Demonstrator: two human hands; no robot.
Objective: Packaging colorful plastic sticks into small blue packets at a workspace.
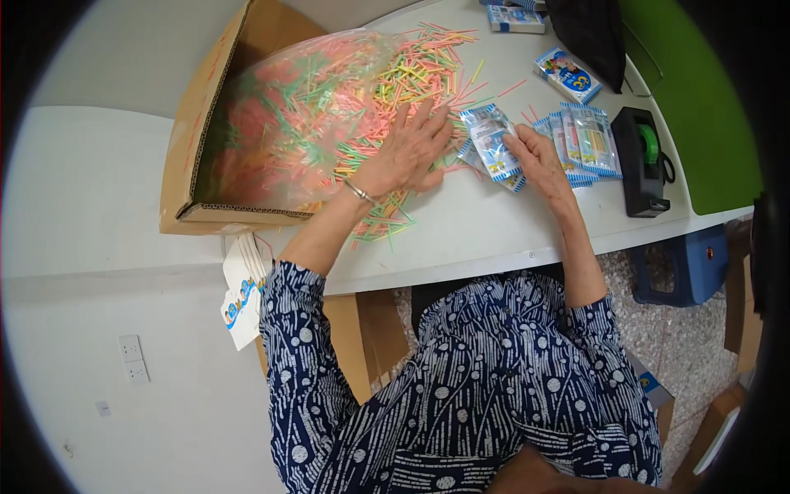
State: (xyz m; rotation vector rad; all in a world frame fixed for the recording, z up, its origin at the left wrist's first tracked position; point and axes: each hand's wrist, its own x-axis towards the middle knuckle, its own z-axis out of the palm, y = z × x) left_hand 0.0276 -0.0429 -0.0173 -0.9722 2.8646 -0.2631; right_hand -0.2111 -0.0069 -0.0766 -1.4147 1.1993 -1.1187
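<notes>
Your left hand [405, 152] is lying flat, fingers spread apart, on the heap of thin coloured plastic sticks [411, 70] that is spilling out of the clear plastic bag [288, 115] in the open cardboard box [193, 123] at the left edge of the white surface [485, 235]; its grip is closing on nothing, only pressing and raking. Your right hand [539, 156] is holding a small blue-and-white printed packet [492, 144], fingers clamped on its lower right edge, just beside the sticks near the middle of the surface. To do this step well, you are likely better off sweeping a small, even bunch of sticks toward the packet and keeping them parallel, since crossed sticks would snag. Keep the packet flat and steady in the right hand. More packets of the same kind [584, 140] are lying fanned just to the right, and a black tape dispenser with green tape [643, 160] is standing near the right edge, well apart from your hands.
</notes>
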